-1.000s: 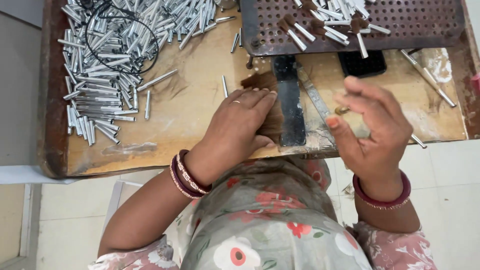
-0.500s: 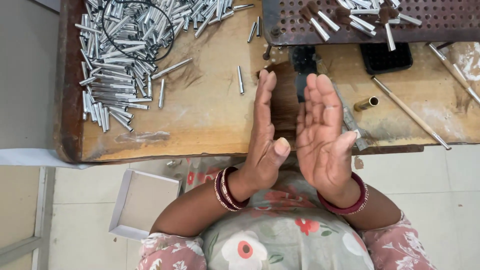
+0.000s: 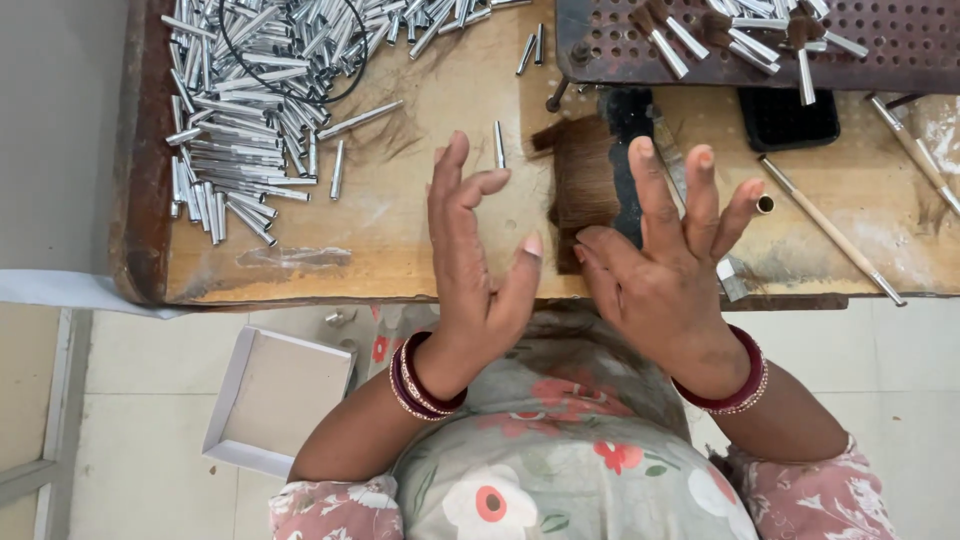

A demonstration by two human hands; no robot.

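Observation:
My left hand (image 3: 478, 262) and my right hand (image 3: 668, 262) are raised above the near edge of a wooden worktable (image 3: 400, 240), palms turned toward each other, fingers spread, nothing in either. Between them on the table lies a flat bundle of brown bristle hair (image 3: 585, 180) beside a dark metal block (image 3: 628, 120). A single short metal tube (image 3: 499, 143) lies just past my left fingertips. A small brass-coloured ferrule (image 3: 766, 204) sits near my right fingertips.
A heap of silver metal tubes (image 3: 250, 110) with a black wire loop (image 3: 290, 50) fills the table's far left. A perforated metal plate (image 3: 800, 45) holding brush pieces lies far right, with a black phone (image 3: 788, 118) and thin brush handles (image 3: 830, 230). An open white box (image 3: 280, 400) rests on the floor.
My hands went from resting on the table to pressed close together, and now they have parted with fingers spread. The view has shifted a little to the right.

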